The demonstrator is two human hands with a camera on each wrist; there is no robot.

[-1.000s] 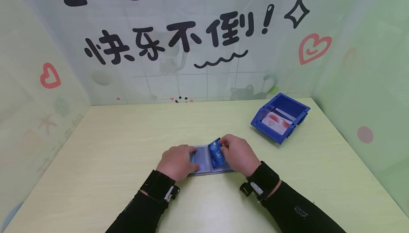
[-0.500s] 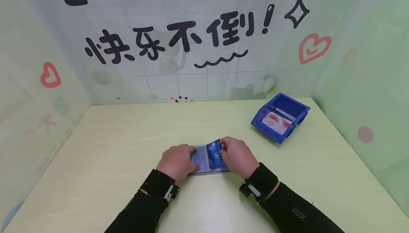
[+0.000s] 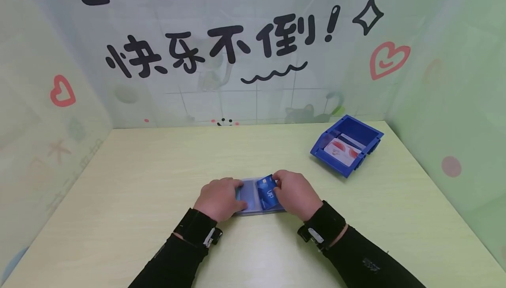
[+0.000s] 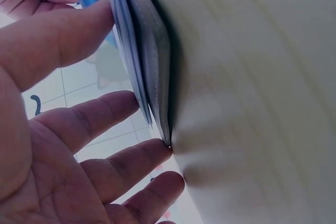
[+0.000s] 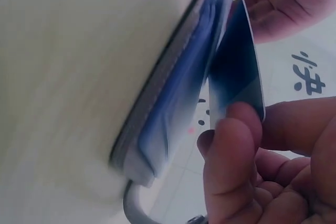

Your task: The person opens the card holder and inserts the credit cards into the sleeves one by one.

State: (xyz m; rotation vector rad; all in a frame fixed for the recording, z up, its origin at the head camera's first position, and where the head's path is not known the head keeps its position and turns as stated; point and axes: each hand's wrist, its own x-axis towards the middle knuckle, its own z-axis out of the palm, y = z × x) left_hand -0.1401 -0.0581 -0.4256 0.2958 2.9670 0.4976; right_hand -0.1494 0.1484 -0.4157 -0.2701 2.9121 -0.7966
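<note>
An open card holder [image 3: 250, 196] with clear sleeves lies on the table near the front middle. My left hand [image 3: 219, 199] presses its left page; the thumb and fingers rest on the sleeve edges [image 4: 137, 72]. My right hand [image 3: 294, 192] pinches a blue card [image 3: 267, 195] marked "VIP", held tilted over the right page. From the right wrist, the blue card [image 5: 237, 72] stands partly against the holder's sleeves [image 5: 178, 93]. How far the card sits inside a sleeve is hidden.
A blue plastic bin [image 3: 347, 144] stands at the back right of the pale green table [image 3: 138, 178], holding several more cards [image 3: 341, 151]. Printed curtain walls close the table on the left, back and right.
The blue card has dropped lower and flatter toward the holder's right page, my right hand moving slightly left with it. The left hand has stayed in place.
</note>
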